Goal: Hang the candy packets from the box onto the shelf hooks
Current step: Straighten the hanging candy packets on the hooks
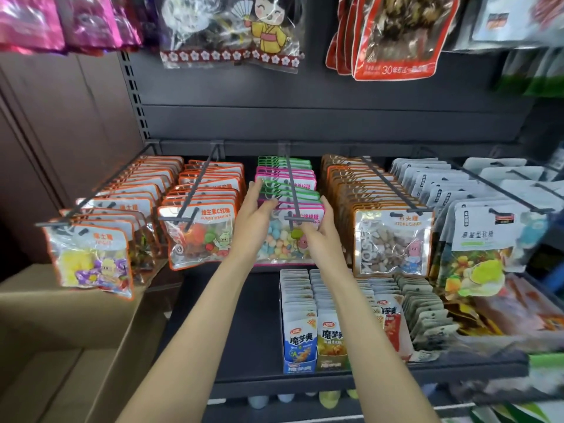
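Head view: at the centre of the frame both hands reach to the middle dark metal shelf hook [292,184], which carries a row of clear candy packets with pink and green borders [287,190]. The left hand [254,209] lies with straight fingers against the left edge of that row, apparently pressing it; it grips nothing that I can see. The right hand [317,230] is at the right edge of the front packet, near the hook's crossbar tip; whether its fingers pinch the packet or only touch it I cannot tell. The brown cardboard box [61,325] stands at the lower left of the frame, well apart from both hands.

My judgement is that the row is being squared up or pushed back along the hook. The risks from here: pushing unevenly could tilt the packets so their hanging holes bind on the rod; pulling the front packet forward could slip it past the tip and drop it onto the dark lower shelf [238,315]; a sideways nudge could disturb the neighbouring orange-bordered gummy packets [201,233] just beside the left wrist.
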Motion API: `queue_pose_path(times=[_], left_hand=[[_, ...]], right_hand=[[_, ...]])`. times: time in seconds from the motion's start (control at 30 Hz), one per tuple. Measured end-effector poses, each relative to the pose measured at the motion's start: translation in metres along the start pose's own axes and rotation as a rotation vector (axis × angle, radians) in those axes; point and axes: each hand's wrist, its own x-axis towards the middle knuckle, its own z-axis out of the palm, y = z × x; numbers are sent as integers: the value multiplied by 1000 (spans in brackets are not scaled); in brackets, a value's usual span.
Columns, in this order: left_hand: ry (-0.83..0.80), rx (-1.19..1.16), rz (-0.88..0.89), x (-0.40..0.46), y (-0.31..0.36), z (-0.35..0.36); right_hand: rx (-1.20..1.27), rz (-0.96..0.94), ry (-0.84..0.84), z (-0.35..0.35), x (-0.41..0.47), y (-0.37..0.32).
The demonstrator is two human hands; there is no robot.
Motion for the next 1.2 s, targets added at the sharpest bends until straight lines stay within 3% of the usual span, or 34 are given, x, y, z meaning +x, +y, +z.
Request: queue_pose_path(times=[0.23,0.63,0.8,0.97,1.1,1.2], left_hand=[[7,113,44,4,6,1],[-17,38,-18,6,6,-2],[-8,157,50,7,9,-1],[-29,402,118,11,15,2],[-66,538,121,14,16,2],[-74,551,113,16,16,3]], right_hand=[[0,11,-32,-1,-2,6],[-35,10,-35,-3,-2,11],[-34,-91,-24,-6,-5,8],[-362,-281,-22,-14,14,-21],[-812,-223,-200,-16,60,-40],[-973,-149,-339,-10,83,-39]])
